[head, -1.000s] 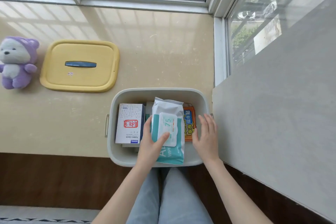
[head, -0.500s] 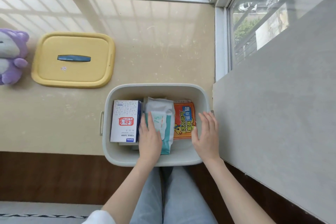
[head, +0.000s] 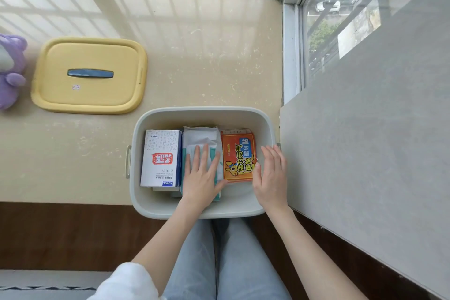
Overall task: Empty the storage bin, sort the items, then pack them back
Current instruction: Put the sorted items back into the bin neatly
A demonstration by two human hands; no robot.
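In the bin (head: 202, 117): left hand (head: 201, 175) spread flat on soft, crushable wipes (head: 201, 136); right hand (head: 270, 175) open beside orange pack (head: 239, 156); best gripped by edges.

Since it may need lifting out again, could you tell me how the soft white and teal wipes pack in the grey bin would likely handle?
The white and teal wipes pack looks like a soft film pouch with creased ends, so it would probably sag when lifted. The left hand lies flat on it, which suggests it yields to pressure. Its glossy film may be slightly slippery.
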